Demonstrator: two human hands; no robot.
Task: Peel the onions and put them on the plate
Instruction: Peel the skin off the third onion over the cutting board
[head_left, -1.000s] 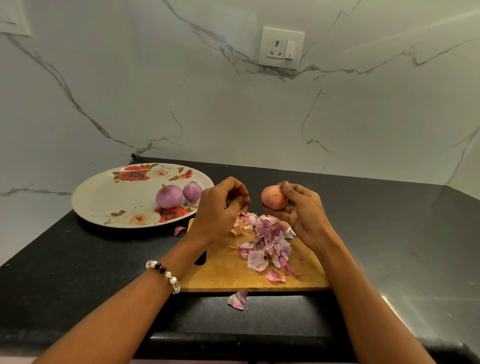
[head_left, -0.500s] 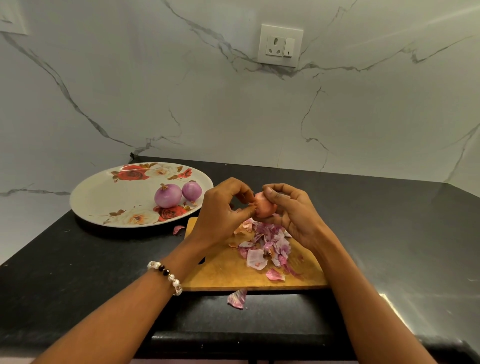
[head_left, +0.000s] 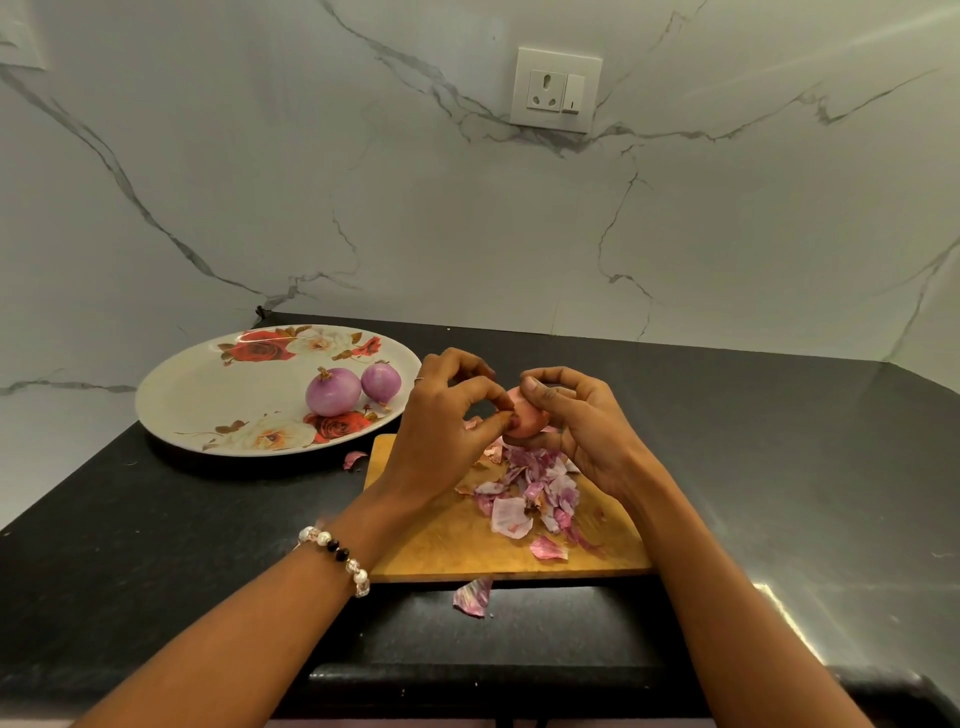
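A small pinkish onion (head_left: 529, 415) is held above the far end of the wooden cutting board (head_left: 452, 545). My right hand (head_left: 576, 421) grips it from the right with curled fingers and thumb on top. My left hand (head_left: 441, 415) pinches at the onion's left side with thumb and fingertips. Two peeled purple onions (head_left: 333, 391) (head_left: 381, 380) sit side by side on the right part of the floral plate (head_left: 208, 400) at the left. A heap of purple and white onion peels (head_left: 530, 493) lies on the board under my hands.
The black countertop (head_left: 779, 467) runs to a marble wall with a socket (head_left: 555, 89). One loose peel (head_left: 355, 458) lies between plate and board, another (head_left: 472, 597) just in front of the board near the counter's front edge.
My hands were apart a second ago, the right holding the onion alone. The left hand has come in and now pinches the onion's left side; the onion sits slightly lower.
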